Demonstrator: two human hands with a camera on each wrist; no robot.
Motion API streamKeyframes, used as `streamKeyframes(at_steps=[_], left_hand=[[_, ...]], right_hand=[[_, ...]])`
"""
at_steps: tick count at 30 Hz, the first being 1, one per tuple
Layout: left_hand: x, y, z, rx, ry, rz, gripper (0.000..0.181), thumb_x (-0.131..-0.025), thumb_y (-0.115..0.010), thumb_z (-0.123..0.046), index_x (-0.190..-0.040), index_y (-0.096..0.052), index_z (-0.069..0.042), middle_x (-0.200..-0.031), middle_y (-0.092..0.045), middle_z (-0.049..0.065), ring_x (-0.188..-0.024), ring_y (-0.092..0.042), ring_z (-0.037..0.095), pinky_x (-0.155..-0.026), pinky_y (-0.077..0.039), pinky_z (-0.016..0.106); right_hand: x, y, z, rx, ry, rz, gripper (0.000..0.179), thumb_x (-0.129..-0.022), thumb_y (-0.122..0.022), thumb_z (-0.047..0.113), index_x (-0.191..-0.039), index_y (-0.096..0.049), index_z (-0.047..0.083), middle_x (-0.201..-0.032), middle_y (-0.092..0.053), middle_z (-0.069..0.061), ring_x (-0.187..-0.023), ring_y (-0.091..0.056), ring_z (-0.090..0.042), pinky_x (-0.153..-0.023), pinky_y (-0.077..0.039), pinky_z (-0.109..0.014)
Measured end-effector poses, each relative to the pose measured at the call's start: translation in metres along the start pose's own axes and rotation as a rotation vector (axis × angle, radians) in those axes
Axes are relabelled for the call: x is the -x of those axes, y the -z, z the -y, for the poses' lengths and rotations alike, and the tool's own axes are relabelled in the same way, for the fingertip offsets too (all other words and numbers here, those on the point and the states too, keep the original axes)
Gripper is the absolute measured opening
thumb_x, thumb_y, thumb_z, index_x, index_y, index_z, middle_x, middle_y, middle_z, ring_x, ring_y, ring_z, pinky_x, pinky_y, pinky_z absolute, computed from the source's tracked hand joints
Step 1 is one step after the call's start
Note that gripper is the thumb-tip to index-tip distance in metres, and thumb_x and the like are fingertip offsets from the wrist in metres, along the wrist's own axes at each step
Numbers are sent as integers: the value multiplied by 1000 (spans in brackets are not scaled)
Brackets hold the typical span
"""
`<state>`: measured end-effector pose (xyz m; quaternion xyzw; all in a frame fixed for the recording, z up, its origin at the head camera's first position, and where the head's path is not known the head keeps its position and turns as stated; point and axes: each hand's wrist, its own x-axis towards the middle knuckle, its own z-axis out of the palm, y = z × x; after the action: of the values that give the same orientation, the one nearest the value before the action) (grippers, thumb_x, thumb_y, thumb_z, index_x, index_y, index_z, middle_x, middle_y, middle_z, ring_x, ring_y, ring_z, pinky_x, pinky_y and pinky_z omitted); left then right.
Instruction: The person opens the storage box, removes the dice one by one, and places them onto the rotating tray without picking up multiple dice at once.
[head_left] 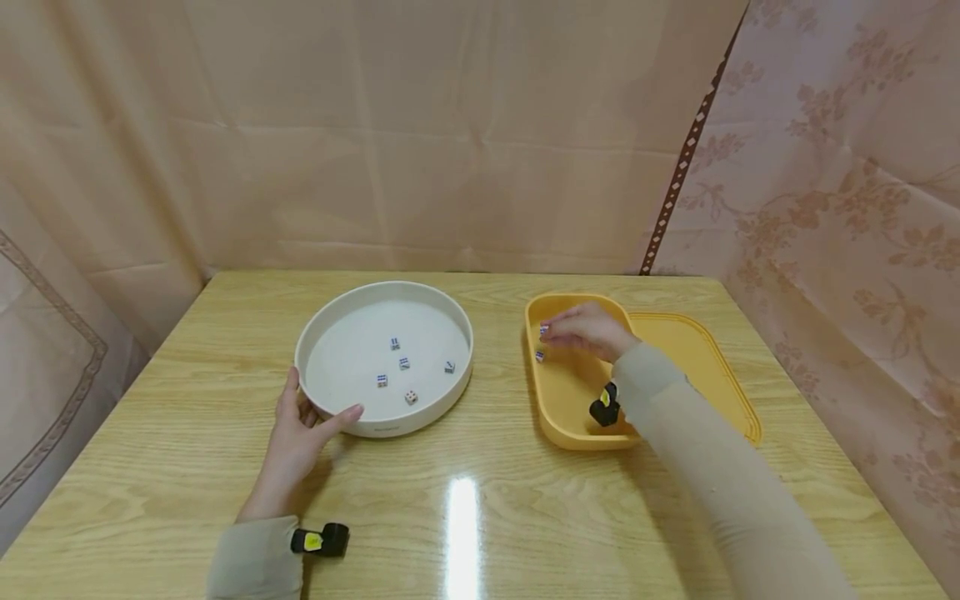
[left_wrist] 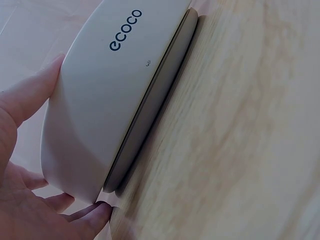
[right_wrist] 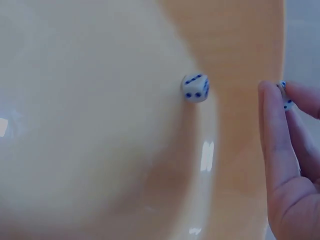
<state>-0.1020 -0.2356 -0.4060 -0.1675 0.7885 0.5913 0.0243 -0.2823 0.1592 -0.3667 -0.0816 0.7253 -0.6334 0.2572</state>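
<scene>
My left hand point(head_left: 296, 442) grips the near left side of a round white tray point(head_left: 386, 427), its thumb over the rim and its fingers against the outer wall. In the left wrist view, the tray wall point(left_wrist: 107, 95) bears the word "ecoco". Several white dice point(head_left: 404, 363) lie spread on the tray floor, one with red pips point(head_left: 411, 397). Above the left side of a yellow container point(head_left: 558, 417), my right hand point(head_left: 588, 327) pinches a die point(right_wrist: 285, 95) between thumb and fingers. Another die point(right_wrist: 195, 88) with blue pips lies inside against the container's wall.
A flat yellow lid point(head_left: 682, 350) lies right of the container, partly behind my right forearm. Both vessels stand on a wooden table point(head_left: 480, 450). Curtains point(head_left: 450, 142) hang behind it, and patterned cloth point(head_left: 847, 208) hangs at the right.
</scene>
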Motion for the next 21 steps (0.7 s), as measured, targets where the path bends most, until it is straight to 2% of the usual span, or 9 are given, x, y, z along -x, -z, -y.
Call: streamKeyframes(at_steps=[1, 4, 9, 12, 17, 21], left_hand=[[0, 0, 0, 1, -2, 1, 123, -86, -78, -33, -155, 24, -23, -165, 6, 21, -152, -11, 41, -125, -20, 48], [0, 0, 0, 3, -7, -1, 123, -86, -78, -33, -155, 23, -23, -165, 7, 20, -152, -12, 41, -125, -20, 48], [2, 0, 0, 1, -10, -4, 123, -86, -78, -33, -155, 23, -23, -165, 6, 21, -152, -13, 41, -125, -20, 48], [1, 0, 0, 0, -11, -6, 123, -86, -78, -33, -155, 23, -22, -165, 5, 21, -152, -13, 41, -125, -20, 48], [0, 0, 0, -1, -7, -6, 122, -87, -78, -32, -155, 23, -22, -165, 6, 20, -152, -11, 42, -125, -19, 49], [0, 1, 0, 3, -4, 0, 123, -86, -78, -32, -155, 24, -22, -165, 7, 20, -152, -11, 42, -125, -19, 49]], right_hand=[[1, -1, 2, 12, 7, -11, 32, -96, -55, -7, -123, -53, -23, -91, -74, 0, -86, -73, -12, -101, -54, -40], [1, -5, 9, 25, 24, -52, 34, -95, -58, -3, -124, -55, -21, -90, -75, 1, -87, -73, -12, -105, -49, -45], [1, -12, 19, 42, 42, -78, 38, -96, -58, 0, -128, -53, -20, -93, -74, 1, -87, -72, -9, -100, -54, -38], [0, -18, 24, 44, 53, -75, 37, -97, -57, 1, -129, -53, -18, -106, -73, -9, -90, -72, -9, -104, -52, -41], [-1, -28, 33, 19, 69, -88, 39, -97, -59, 3, -131, -52, -15, -128, -61, -24, -92, -71, -10, -110, -46, -47], [-3, -36, 41, -1, 86, -100, 36, -97, -59, 3, -129, -53, -12, -116, -66, -14, -91, -71, -10, -102, -54, -36]])
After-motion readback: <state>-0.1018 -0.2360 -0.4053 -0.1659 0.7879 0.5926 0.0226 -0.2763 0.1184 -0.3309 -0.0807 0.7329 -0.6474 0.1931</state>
